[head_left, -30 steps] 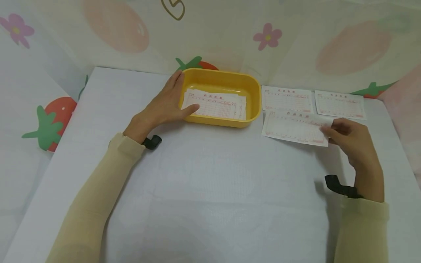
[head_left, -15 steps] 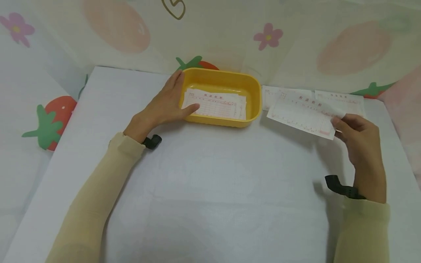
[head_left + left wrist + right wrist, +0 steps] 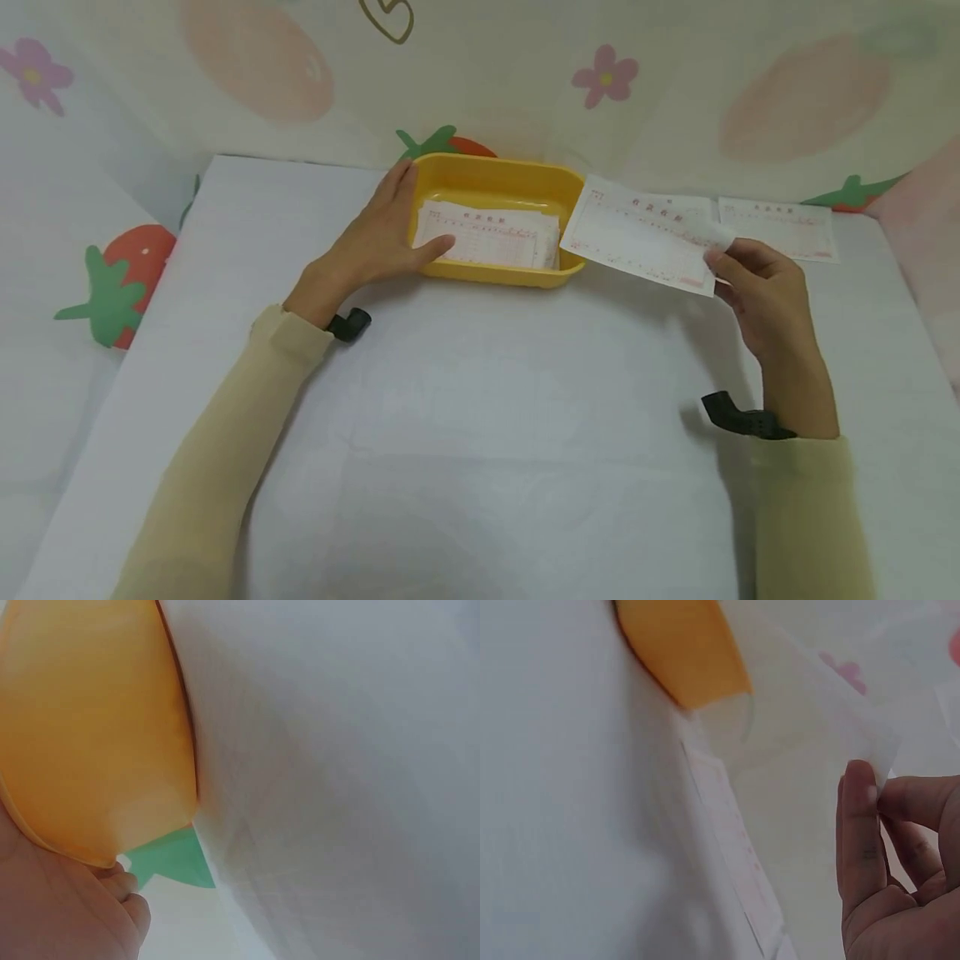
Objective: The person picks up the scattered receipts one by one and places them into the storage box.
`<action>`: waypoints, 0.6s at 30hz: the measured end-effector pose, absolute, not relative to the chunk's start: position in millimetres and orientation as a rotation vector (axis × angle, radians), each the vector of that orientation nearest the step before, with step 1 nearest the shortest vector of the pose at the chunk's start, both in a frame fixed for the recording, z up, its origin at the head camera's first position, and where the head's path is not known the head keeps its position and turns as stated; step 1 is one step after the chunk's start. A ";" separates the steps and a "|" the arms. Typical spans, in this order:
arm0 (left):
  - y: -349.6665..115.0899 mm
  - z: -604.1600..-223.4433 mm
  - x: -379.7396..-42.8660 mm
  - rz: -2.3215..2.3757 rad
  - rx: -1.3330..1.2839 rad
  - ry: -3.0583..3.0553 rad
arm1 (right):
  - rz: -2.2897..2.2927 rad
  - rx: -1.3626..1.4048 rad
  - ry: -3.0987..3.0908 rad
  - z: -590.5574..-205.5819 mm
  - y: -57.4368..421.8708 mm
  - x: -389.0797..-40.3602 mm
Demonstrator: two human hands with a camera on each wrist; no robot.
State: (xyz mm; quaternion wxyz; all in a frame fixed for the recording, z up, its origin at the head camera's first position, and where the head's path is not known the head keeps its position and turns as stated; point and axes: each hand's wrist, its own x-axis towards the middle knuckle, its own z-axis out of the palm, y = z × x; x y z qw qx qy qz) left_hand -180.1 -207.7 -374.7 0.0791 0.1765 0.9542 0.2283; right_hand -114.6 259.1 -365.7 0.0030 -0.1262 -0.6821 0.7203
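My right hand [image 3: 768, 292] pinches the right end of a white receipt [image 3: 648, 229] with red print. The slip is raised and tilted, its left end overlapping the right rim of a yellow plastic basket [image 3: 495, 277] in the head view. From the right wrist view, thumb and fingers meet on the edge of the thin paper [image 3: 870, 739]. My left hand [image 3: 367, 233] holds the basket's left end, thumb over the near rim and fingers along the outer wall. Inside the basket lies a stack of similar receipts [image 3: 480, 237].
Two more receipts lie at the table's back edge, right of the basket: one [image 3: 693, 204] partly covered by the raised slip, another [image 3: 780, 229] farther right. The white table [image 3: 480, 433] meets a strawberry-patterned curtain [image 3: 510, 83] behind.
My right hand has lifted the receipt off the table and carried it left, up to the basket's right rim. The left hand keeps its place on the basket.
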 end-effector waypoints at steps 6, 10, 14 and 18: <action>-205.9 -376.7 -182.8 0.705 0.535 2.851 | 2.275 -0.349 -2.209 -371.0 239.7 -123.7; -204.3 -377.9 -183.8 0.706 0.521 2.847 | 2.225 -0.294 -2.294 -369.1 225.6 -132.3; -203.1 -378.5 -185.4 0.712 0.507 2.858 | 2.139 -0.242 -2.395 -362.4 208.5 -144.3; -202.8 -379.0 -186.8 0.705 0.513 2.865 | 2.053 -0.185 -2.497 -354.6 191.2 -156.1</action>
